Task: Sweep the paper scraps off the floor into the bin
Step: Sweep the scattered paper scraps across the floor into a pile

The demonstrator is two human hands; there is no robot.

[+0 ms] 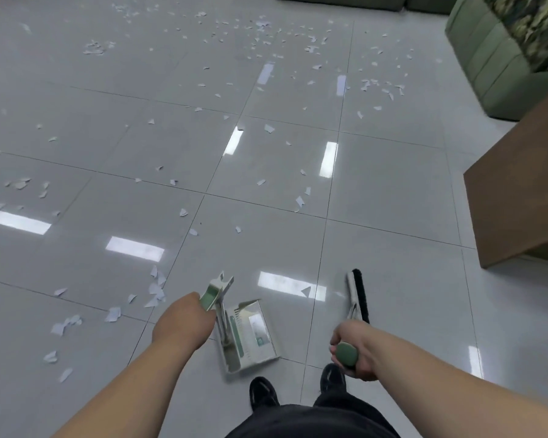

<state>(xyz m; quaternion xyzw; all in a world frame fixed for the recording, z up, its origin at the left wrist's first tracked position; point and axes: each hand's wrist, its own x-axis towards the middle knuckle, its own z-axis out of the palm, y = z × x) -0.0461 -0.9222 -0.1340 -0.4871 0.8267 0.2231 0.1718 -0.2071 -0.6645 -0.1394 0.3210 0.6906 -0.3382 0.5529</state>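
left hand (184,324): it grips the green handle (210,298) of the dustpan. Only the back of the hand shows, and the fingers are hidden under it.
right hand (356,354): its fingers are curled tight round the top of the broom stick. A round green cap (346,354) pokes out of the fist.
dustpan (253,335): white and green, down low just in front of the shoes. It sits between the two hands. I cannot tell if it touches the floor.
broom head (357,292): white with black bristles. It is down by the floor, to the right of the dustpan and apart from it.
paper scraps (157,290): small white bits lie all over the floor. One little bunch is near the left hand, on its left side. One bit lies between the dustpan and the broom head. Many more are spread far off, near the top of the view. I see none in the dustpan.
floor (393,263): shiny grey tiles with thin dark lines between them. Bright patches of light shine on it.
shoes (263,392): two black shoes at the bottom, just behind the dustpan.
sofa (494,67): green, in the top right corner. A cloth (532,23) with a leafy pattern lies on it.
brown furniture (519,200): a flat wooden piece at the right edge, near the sofa and well apart from the broom head.
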